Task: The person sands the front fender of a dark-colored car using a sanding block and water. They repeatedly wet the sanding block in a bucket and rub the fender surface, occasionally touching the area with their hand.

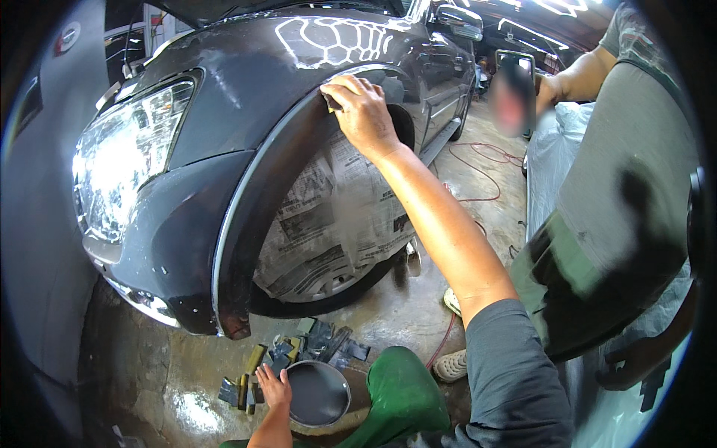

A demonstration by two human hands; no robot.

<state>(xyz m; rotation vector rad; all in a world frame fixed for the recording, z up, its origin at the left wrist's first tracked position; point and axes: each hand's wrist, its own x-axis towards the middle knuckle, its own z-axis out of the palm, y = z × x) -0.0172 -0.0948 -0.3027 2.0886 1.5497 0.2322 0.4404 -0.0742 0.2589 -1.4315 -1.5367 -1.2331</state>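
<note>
My right hand reaches up to the edge of the dark car's front wheel arch. Its fingers are closed on a small folded piece of sandpaper, pressed against the arch's upper rim. The fender above shows a pale, scuffed streak. Low down, my left hand is open with fingers spread, beside a bucket of grey liquid. Several pieces of sandpaper and sanding blocks lie on the wet floor just past it. Newspaper covers the wheel inside the arch.
To the left, the headlight and bumper curve around. Another person stands close on the right, holding up a phone. A red hose runs over the floor, and plastic sheeting hangs behind that person.
</note>
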